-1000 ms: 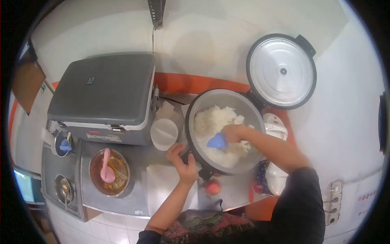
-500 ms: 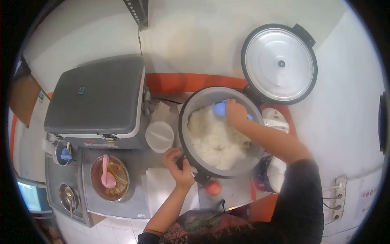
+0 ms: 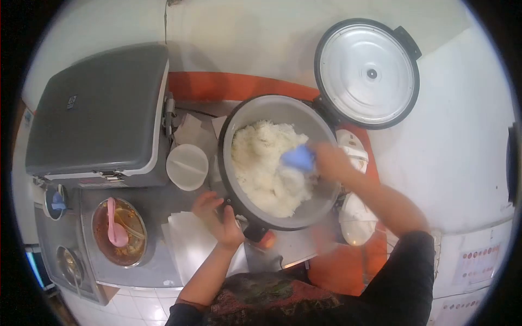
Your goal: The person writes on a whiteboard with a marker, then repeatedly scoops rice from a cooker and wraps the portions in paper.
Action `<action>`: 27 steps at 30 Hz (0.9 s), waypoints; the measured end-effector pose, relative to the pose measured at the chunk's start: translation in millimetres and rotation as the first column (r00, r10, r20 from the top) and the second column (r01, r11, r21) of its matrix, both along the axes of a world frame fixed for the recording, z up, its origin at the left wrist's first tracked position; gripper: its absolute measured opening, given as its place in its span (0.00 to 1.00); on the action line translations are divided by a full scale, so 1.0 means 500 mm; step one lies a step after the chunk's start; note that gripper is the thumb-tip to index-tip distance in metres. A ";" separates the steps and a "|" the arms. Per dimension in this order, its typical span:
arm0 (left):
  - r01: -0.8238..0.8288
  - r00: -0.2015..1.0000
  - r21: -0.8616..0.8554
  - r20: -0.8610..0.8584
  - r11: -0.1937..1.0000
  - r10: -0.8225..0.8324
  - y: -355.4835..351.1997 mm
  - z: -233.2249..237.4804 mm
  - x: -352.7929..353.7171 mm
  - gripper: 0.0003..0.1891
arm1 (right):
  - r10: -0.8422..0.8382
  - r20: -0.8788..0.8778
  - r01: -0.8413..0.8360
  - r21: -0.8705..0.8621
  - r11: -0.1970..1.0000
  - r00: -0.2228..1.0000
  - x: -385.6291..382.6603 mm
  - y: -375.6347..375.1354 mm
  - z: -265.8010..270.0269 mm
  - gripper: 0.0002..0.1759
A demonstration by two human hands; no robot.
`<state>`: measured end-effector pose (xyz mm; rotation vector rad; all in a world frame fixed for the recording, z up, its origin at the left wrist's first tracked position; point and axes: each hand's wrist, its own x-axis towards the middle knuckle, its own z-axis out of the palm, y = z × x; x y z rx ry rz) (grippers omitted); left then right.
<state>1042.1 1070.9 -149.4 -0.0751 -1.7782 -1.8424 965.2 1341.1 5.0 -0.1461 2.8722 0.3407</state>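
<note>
My right hand point(image 3: 329, 162) grips a blue rice scoop point(image 3: 298, 158), slightly blurred, over the right side of the white rice point(image 3: 266, 168). The rice is heaped mostly toward the left of a large rice cooker's pot point(image 3: 321, 201), and bare grey pot wall shows at the right. My left hand point(image 3: 222, 221) is at the cooker's near-left edge, with thumb and fingers around its black side handle. The round lid point(image 3: 348, 76) stands open behind the cooker, its metallic inner face toward me.
Left of the cooker are a white round container point(image 3: 187, 173) and a large grey cooler box point(image 3: 103, 108). A metal bowl point(image 3: 98, 239) with food scraps and a pink ladle point(image 3: 115, 231) sits nearer, beside white paper sheets point(image 3: 190, 247). White appliances point(image 3: 356, 220) stand at the right.
The view has shifted, so the cooker lies further left and higher. My right hand has brought the scoop nearer to me within the pot. My left hand stays at the handle.
</note>
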 end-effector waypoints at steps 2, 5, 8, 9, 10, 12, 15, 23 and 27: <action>0.006 1.000 -0.003 0.007 1.000 -0.006 0.000 0.000 0.004 0.12 | 0.018 -0.180 0.002 0.112 0.994 0.984 -0.021 0.037 0.016 0.14; 0.008 1.000 0.044 0.015 0.999 -0.009 0.001 -0.008 0.004 0.12 | -0.108 -0.100 0.134 0.303 0.943 0.989 -0.045 0.055 -0.008 0.09; -0.018 0.999 0.056 0.027 0.998 0.017 0.010 -0.007 0.006 0.12 | -0.057 0.042 0.041 0.307 0.951 0.997 -0.049 0.046 -0.064 0.08; -0.024 0.999 0.043 0.023 0.999 0.024 0.008 -0.002 0.005 0.12 | -0.059 0.107 0.027 0.286 0.958 0.993 -0.047 0.045 -0.070 0.08; -0.035 0.999 0.034 0.015 0.999 0.034 0.004 0.001 0.006 0.11 | -0.058 0.168 0.011 0.266 0.964 0.984 -0.046 0.049 -0.069 0.08; -0.024 0.999 0.015 0.041 1.000 0.023 -0.002 0.000 0.010 0.11 | -0.011 0.347 -0.085 0.259 0.962 0.938 -0.050 0.102 -0.106 0.09; -0.045 0.998 -0.015 0.045 0.999 0.045 -0.010 0.007 0.013 0.11 | 0.033 0.513 -0.156 0.199 0.968 0.858 -0.012 0.110 -0.123 0.13; -0.019 0.999 -0.040 0.033 0.999 0.020 -0.007 0.014 0.006 0.10 | -0.044 0.095 0.073 -0.317 0.946 0.994 0.023 0.110 -0.076 0.17; -0.030 0.999 -0.035 0.014 0.999 0.031 0.000 0.008 0.003 0.12 | -0.107 -0.291 0.122 0.036 0.992 0.951 -0.063 0.056 -0.054 0.20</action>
